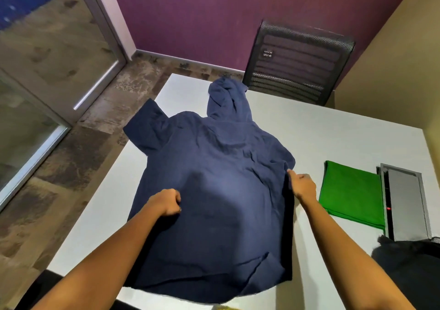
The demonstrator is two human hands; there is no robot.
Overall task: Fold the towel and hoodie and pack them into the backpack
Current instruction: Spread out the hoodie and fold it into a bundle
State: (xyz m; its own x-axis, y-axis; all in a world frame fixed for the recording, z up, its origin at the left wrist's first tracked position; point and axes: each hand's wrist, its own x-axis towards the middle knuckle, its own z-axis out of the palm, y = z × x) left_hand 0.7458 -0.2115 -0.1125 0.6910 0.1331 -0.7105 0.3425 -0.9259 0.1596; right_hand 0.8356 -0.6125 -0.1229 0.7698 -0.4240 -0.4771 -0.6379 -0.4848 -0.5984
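A navy hoodie [214, 179] lies spread flat across the middle of the white desk [321, 129], its hood pointing toward the far edge and one sleeve overhanging the left edge. The left hand [166, 202] rests on the hoodie's left side with its fingers curled into the cloth, gripping a bunch of it. The right hand [302, 186] pinches the hoodie's right edge near the shoulder. A green towel [352, 193], already folded into a rectangle, lies near the desk's right edge, well apart from the hoodie. Just beside the towel a grey cable hatch [404, 200] sits in the desk. The black backpack [409, 262] lies at the near right corner. A black mesh chair [297, 64] stands beyond the far edge.
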